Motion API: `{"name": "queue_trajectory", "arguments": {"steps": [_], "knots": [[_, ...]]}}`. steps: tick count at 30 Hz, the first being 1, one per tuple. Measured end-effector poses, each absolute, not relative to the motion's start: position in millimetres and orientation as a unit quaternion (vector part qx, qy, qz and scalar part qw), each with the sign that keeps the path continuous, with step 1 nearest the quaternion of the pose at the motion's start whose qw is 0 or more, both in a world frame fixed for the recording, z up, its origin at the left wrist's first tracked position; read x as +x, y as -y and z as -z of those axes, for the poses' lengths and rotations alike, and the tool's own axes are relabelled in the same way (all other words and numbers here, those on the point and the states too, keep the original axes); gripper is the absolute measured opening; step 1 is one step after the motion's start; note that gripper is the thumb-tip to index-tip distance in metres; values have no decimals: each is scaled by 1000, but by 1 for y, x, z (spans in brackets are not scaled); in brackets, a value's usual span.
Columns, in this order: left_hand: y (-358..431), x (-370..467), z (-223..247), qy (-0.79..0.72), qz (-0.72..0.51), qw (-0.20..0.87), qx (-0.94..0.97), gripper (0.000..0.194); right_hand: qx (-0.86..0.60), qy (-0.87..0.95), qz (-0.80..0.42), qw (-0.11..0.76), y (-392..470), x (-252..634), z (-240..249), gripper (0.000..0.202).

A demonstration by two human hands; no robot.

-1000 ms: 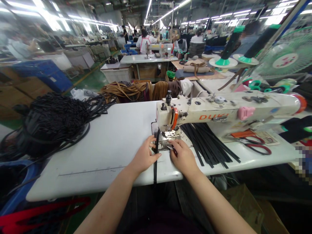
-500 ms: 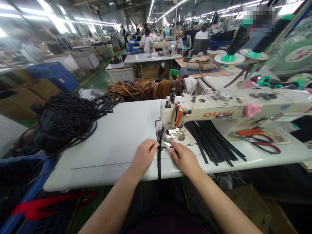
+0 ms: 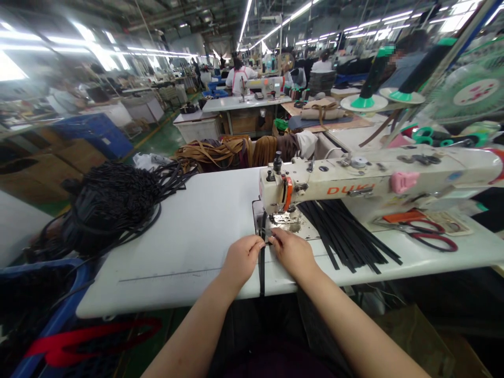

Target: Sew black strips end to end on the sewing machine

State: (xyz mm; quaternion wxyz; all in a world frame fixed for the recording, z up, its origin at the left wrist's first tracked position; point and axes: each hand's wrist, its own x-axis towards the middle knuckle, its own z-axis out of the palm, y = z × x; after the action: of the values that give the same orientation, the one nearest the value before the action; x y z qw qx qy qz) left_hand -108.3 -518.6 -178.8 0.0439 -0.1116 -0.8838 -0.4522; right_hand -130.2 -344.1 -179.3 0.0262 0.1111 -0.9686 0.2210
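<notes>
A narrow black strap [image 3: 262, 274] runs from beneath the head of the sewing machine [image 3: 311, 186] toward me and over the table's front edge. My left hand [image 3: 243, 258] pinches the strap at its left side, just in front of the needle plate. From the other side, my right hand [image 3: 294, 253] is closed around small metal thread snips [image 3: 266, 231], mostly hidden by the fingers. Their blades reach across the strap close to the presser foot. Right of the needle plate lies a fan of cut black straps [image 3: 346, 236].
Red-handled scissors [image 3: 433, 234] lie on the right of the white table [image 3: 177, 231]. A big bundle of black cords [image 3: 114, 199] hangs at its left end, above a blue basket [image 3: 74, 283]. Thread cones [image 3: 372, 79] stand behind the machine. Other people sit farther back.
My right hand has moved left, bringing the snips' blades from beside the strap to across it. My left hand still pinches the strap. The whole view has shifted slightly.
</notes>
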Motion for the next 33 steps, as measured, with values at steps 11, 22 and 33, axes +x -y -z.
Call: {"name": "queue_trajectory", "arguments": {"steps": [11,22,33], "knots": [[604,-95,185,934,340,92,58,36,48,909,-407,75,296,-110,174,29],[589,-50,213,968,27,154,-199,63,-104,746,-571,326,219,-162,144,26],[709,-109,229,997,-15,44,56,71,1,842,-216,495,202,-148,81,39]]}}
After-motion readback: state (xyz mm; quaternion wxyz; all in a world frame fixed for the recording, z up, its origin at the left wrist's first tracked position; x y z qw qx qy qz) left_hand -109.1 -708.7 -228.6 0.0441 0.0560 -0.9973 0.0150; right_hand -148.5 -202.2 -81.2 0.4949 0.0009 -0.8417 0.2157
